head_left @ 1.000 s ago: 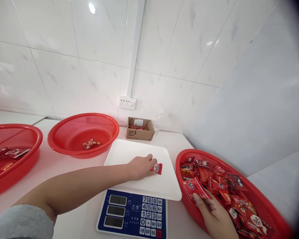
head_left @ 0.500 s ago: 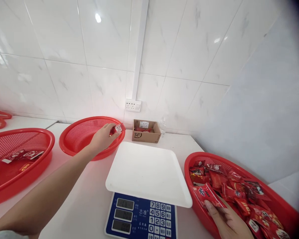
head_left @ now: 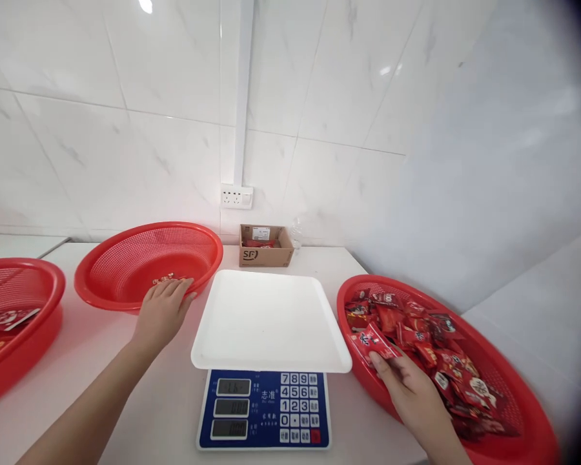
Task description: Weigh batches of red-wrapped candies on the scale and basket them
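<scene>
Soft pinching seemed best for the red packet (head_left: pixel 375 341) in the right fingers (head_left: pixel 383 371), but I couldn't tell if the left fingers (head_left: pixel 170 292), a red basket (head_left: pixel 150 244) beneath them, held anything.

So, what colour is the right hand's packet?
The packet is mainly red; the head view shows it best.

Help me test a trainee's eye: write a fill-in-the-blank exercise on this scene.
The right hand holds a packet coloured mainly ____.
Of the three baskets, the left hand is nearest the ____ one.
The digital scale has displays numbering ____.
The cardboard box bears large letters reading ____.
Missing words: red; middle; three; SF.
</scene>
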A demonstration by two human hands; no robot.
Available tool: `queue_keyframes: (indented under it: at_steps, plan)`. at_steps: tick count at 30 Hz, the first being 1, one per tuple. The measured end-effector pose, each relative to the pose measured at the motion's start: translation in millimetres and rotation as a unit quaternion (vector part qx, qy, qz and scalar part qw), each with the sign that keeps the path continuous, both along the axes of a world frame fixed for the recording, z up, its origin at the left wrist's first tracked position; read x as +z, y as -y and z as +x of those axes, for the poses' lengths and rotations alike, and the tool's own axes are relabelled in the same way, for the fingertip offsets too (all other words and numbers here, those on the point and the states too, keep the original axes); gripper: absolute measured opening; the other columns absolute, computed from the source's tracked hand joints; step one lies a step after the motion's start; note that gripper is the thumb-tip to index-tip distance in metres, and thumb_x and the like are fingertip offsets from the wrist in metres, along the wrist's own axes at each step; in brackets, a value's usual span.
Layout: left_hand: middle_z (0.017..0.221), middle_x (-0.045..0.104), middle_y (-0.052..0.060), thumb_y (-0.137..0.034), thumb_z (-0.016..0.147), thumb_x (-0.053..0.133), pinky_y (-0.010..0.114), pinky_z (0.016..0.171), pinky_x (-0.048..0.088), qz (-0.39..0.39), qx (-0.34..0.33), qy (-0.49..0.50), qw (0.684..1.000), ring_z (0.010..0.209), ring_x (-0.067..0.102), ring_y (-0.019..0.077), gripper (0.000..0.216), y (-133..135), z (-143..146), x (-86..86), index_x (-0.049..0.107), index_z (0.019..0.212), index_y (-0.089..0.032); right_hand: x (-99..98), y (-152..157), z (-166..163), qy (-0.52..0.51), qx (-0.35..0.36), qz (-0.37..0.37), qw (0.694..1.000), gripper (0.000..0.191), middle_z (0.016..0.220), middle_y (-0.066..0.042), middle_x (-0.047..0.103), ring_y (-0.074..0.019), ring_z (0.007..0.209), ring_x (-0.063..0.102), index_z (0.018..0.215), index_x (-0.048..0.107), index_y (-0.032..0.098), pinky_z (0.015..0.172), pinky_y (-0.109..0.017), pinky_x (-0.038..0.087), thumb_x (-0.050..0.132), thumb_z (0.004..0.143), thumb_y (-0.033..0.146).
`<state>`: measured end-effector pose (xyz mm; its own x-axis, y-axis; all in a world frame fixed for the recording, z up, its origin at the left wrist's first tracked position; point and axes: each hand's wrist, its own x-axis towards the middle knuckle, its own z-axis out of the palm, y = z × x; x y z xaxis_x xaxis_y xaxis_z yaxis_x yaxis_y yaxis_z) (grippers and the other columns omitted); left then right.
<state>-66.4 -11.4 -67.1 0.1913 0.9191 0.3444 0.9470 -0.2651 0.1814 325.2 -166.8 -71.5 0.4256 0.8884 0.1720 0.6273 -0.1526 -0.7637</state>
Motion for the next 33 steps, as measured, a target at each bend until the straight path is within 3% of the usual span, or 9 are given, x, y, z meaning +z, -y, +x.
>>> queue_keyframes:
  at_steps: [5, 10, 12, 14, 18, 23, 26, 28, 33]
  plan:
    - [0.112, 0.061, 0.012, -0.029, 0.091, 0.038, 0.041, 0.090, 0.045, 0.180, -0.031, 0.141, 0.973, 0.111, 0.052, 0.0260, 0.028, 24, 9, -25.4, 0.050, 0.115, -0.021, 12.0, -5, -24, 0.001, 0.006, 0.017, 1.000, 0.044, 0.105, -0.008, 0.069, -0.0256, 0.096, 0.064, 0.110, 0.062, 0.019, 0.084, -0.034, 0.050, 0.051, 0.080, 0.050]
    - [0.095, 0.064, 0.012, -0.022, 0.086, 0.050, 0.038, 0.081, 0.047, 0.332, -0.085, 0.175, 0.923, 0.094, 0.058, 0.0251, 0.020, 28, 5, -51.5, 0.057, 0.104, -0.017, 30.7, -38, -75, -0.057, 0.176, 0.025, 0.982, 0.038, 0.108, -0.008, 0.068, -0.0219, 0.095, 0.064, 0.116, 0.058, 0.020, 0.084, -0.034, 0.050, 0.048, 0.086, 0.043]
    - [0.095, 0.064, 0.013, -0.022, 0.086, 0.050, 0.038, 0.081, 0.047, 0.326, -0.088, 0.177, 0.925, 0.093, 0.058, 0.0250, 0.020, 25, 1, -58.0, 0.058, 0.103, -0.015, 33.3, -56, -92, -0.065, 0.209, 0.017, 0.976, 0.040, 0.110, -0.008, 0.067, -0.0216, 0.097, 0.063, 0.122, 0.053, 0.020, 0.085, -0.036, 0.049, 0.045, 0.088, 0.040]
    - [0.095, 0.064, 0.013, -0.024, 0.087, 0.048, 0.038, 0.081, 0.047, 0.308, -0.083, 0.186, 0.930, 0.093, 0.058, 0.0248, 0.020, 22, -1, -63.1, 0.058, 0.103, -0.015, 32.6, -70, -104, -0.003, 0.187, 0.004, 0.982, 0.047, 0.120, -0.010, 0.061, -0.0233, 0.105, 0.059, 0.132, 0.044, 0.019, 0.089, -0.041, 0.047, 0.046, 0.088, 0.035]
    - [0.096, 0.065, 0.013, -0.030, 0.089, 0.045, 0.036, 0.077, 0.049, 0.250, -0.069, 0.208, 0.943, 0.092, 0.059, 0.0248, 0.024, 19, -2, -72.8, 0.059, 0.101, -0.015, 30.7, -80, -123, 0.134, 0.227, -0.030, 0.964, 0.054, 0.144, -0.007, 0.037, -0.0224, 0.133, 0.030, 0.138, 0.038, 0.023, 0.107, -0.043, 0.029, 0.048, 0.085, 0.023]
    - [0.097, 0.066, 0.011, -0.036, 0.088, 0.043, 0.036, 0.075, 0.049, 0.189, -0.068, 0.241, 0.950, 0.094, 0.060, 0.0255, 0.027, 18, 0, -79.8, 0.060, 0.099, -0.017, 31.3, -100, -134, 0.215, 0.281, -0.130, 0.926, 0.060, 0.153, -0.012, 0.011, -0.0269, 0.140, 0.005, 0.142, 0.032, 0.018, 0.111, -0.044, 0.017, 0.051, 0.086, 0.025]
    - [0.098, 0.067, 0.012, -0.037, 0.088, 0.042, 0.037, 0.077, 0.049, 0.172, -0.058, 0.257, 0.949, 0.094, 0.060, 0.0254, 0.029, 18, 0, -78.5, 0.060, 0.099, -0.017, 28.8, -120, -132, 0.229, 0.288, -0.125, 0.921, 0.059, 0.152, -0.014, 0.015, -0.0294, 0.139, 0.006, 0.143, 0.030, 0.016, 0.110, -0.048, 0.019, 0.048, 0.087, 0.027]
    - [0.097, 0.067, 0.012, -0.038, 0.087, 0.041, 0.037, 0.079, 0.049, 0.164, -0.049, 0.271, 0.947, 0.095, 0.060, 0.0254, 0.030, 19, 0, -76.2, 0.060, 0.098, -0.017, 27.2, -129, -133, 0.230, 0.302, -0.113, 0.918, 0.056, 0.150, -0.013, 0.022, -0.0288, 0.139, 0.009, 0.139, 0.037, 0.015, 0.110, -0.047, 0.020, 0.050, 0.086, 0.027]
    - [0.096, 0.067, 0.014, -0.044, 0.085, 0.038, 0.043, 0.082, 0.048, 0.125, -0.020, 0.293, 0.948, 0.094, 0.060, 0.0282, 0.037, 22, 1, -68.4, 0.061, 0.094, -0.016, 32.9, -130, -140, 0.229, 0.353, -0.057, 0.905, 0.031, 0.140, -0.005, 0.044, -0.0164, 0.135, 0.027, 0.115, 0.063, 0.022, 0.111, -0.030, 0.021, 0.057, 0.084, 0.025]
